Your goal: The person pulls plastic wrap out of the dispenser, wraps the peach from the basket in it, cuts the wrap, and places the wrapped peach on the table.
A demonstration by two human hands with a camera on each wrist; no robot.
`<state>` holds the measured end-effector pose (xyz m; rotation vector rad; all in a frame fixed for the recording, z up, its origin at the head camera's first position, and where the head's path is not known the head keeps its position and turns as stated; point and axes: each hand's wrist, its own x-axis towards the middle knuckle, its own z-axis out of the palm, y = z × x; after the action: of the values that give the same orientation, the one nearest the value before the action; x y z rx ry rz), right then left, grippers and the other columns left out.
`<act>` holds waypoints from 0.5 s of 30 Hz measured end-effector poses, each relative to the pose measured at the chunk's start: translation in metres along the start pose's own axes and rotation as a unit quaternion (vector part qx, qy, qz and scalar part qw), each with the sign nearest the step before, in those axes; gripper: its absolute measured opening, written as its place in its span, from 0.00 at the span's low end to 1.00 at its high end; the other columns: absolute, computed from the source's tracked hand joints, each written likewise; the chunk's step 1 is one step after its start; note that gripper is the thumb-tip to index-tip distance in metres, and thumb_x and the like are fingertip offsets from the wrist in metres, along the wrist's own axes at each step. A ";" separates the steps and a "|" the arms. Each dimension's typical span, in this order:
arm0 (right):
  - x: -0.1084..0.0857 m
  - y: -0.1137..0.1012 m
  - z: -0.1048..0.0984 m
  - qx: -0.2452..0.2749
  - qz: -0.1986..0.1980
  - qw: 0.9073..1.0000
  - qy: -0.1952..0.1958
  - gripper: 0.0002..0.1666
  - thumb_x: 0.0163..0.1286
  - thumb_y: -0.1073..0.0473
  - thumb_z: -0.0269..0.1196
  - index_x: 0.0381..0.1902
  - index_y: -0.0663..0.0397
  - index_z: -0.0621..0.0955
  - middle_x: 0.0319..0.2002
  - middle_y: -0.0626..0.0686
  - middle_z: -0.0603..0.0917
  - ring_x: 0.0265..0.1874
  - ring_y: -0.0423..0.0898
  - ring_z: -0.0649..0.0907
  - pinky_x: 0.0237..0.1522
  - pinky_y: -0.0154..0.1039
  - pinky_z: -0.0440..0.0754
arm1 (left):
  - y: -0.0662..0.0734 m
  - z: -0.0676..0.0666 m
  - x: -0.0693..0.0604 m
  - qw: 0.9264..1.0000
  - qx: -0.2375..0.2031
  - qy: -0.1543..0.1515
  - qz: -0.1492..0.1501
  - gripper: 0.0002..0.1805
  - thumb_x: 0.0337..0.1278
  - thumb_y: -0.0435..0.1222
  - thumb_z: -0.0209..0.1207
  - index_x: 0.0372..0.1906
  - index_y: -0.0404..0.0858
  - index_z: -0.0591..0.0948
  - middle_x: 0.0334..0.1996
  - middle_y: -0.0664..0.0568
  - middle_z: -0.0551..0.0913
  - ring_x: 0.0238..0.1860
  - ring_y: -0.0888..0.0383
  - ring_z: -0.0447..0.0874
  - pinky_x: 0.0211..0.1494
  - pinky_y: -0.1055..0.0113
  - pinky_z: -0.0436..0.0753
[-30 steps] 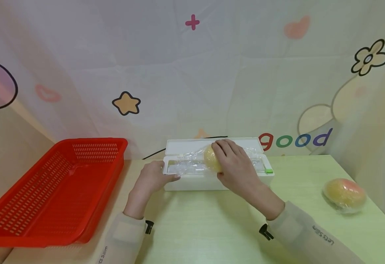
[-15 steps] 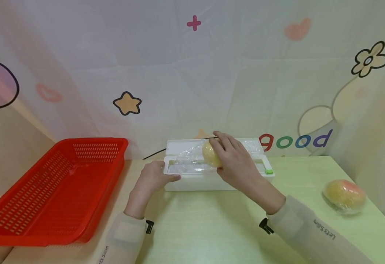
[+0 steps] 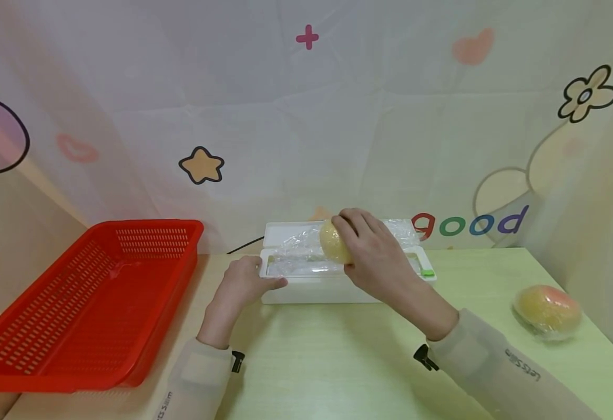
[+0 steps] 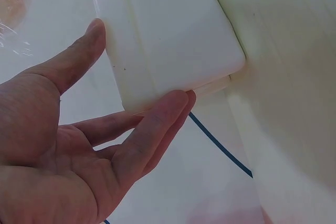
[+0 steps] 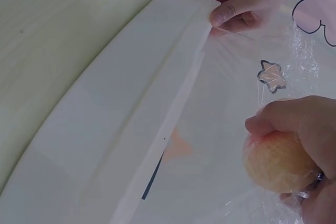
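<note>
A white cling film dispenser box point(image 3: 312, 290) stands on the table with its lid tipped back. My left hand point(image 3: 241, 284) grips its left end, thumb at the front top edge; in the left wrist view the fingertips point(image 4: 170, 100) lie against the end wall. Over the box, my right hand point(image 3: 377, 256) holds a yellow peach point(image 3: 333, 242) with a red blush. Clear cling film point(image 3: 298, 240) clings around the peach and trails down toward the box opening. In the right wrist view, the thumb presses on the peach point(image 5: 278, 163); part of the fruit is hidden by the fingers.
A red perforated plastic basket point(image 3: 162, 224) sits at the left of the table point(image 3: 306, 361). Near the right edge lies another peach point(image 3: 548, 312), wrapped in film. A printed cloth point(image 3: 243, 116) hangs close behind the box. A green slider point(image 3: 428, 272) is at the box's right end.
My right hand has lifted the peach slightly and tilted it back and left over the box, pulling film with it. The left hand has stayed put on the box end.
</note>
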<state>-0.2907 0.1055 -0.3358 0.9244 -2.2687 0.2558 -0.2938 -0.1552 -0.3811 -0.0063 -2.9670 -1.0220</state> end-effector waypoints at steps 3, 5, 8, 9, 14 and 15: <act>0.001 -0.002 -0.003 0.000 -0.005 1.000 0.002 0.43 0.42 0.72 0.77 0.59 0.65 0.75 0.56 0.62 0.77 0.59 0.61 0.76 0.62 0.55 0.76 | 0.000 -0.001 0.000 1.000 -0.004 0.003 0.005 0.32 0.52 0.45 0.76 0.55 0.26 0.81 0.37 0.44 0.82 0.31 0.50 0.77 0.29 0.64 0.74; 0.001 -0.003 -0.006 0.000 -0.009 1.000 0.004 0.42 0.42 0.72 0.77 0.59 0.65 0.75 0.56 0.62 0.77 0.58 0.61 0.76 0.62 0.54 0.76 | -0.001 -0.001 0.000 1.000 -0.007 0.005 0.007 0.31 0.52 0.44 0.77 0.53 0.27 0.81 0.34 0.45 0.81 0.30 0.51 0.76 0.29 0.64 0.73; 0.001 -0.004 -0.009 -0.003 -0.013 1.000 0.009 0.42 0.43 0.72 0.77 0.59 0.66 0.75 0.55 0.62 0.77 0.58 0.60 0.76 0.62 0.53 0.77 | -0.001 -0.001 0.000 1.000 -0.008 0.006 0.008 0.31 0.52 0.44 0.77 0.53 0.27 0.81 0.34 0.45 0.81 0.30 0.51 0.76 0.28 0.65 0.73; 0.001 -0.005 -0.010 -0.004 -0.015 1.000 0.011 0.42 0.43 0.72 0.77 0.59 0.66 0.75 0.55 0.62 0.77 0.58 0.61 0.76 0.62 0.53 0.77 | -0.001 -0.001 0.000 1.000 -0.008 0.006 0.008 0.32 0.52 0.44 0.77 0.54 0.26 0.81 0.34 0.45 0.81 0.30 0.51 0.76 0.28 0.65 0.73; 0.001 -0.007 -0.016 -0.008 -0.018 0.999 0.025 0.42 0.42 0.72 0.76 0.59 0.66 0.76 0.55 0.62 0.78 0.58 0.60 0.77 0.62 0.52 0.76 | -0.001 -0.001 0.000 1.000 -0.007 0.006 0.011 0.31 0.52 0.45 0.77 0.53 0.26 0.81 0.34 0.45 0.81 0.30 0.51 0.76 0.28 0.64 0.73; 0.001 -0.007 -0.017 -0.008 -0.017 0.999 0.027 0.42 0.42 0.72 0.76 0.59 0.66 0.76 0.55 0.62 0.78 0.58 0.60 0.77 0.62 0.52 0.76 | -0.001 -0.001 0.000 1.000 -0.008 0.007 0.012 0.31 0.52 0.45 0.77 0.53 0.26 0.81 0.34 0.45 0.81 0.29 0.51 0.76 0.28 0.64 0.73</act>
<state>-0.2779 0.1067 -0.3223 0.9368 -2.2007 0.2429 -0.2936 -0.1565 -0.3813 -0.0347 -2.9398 -1.0378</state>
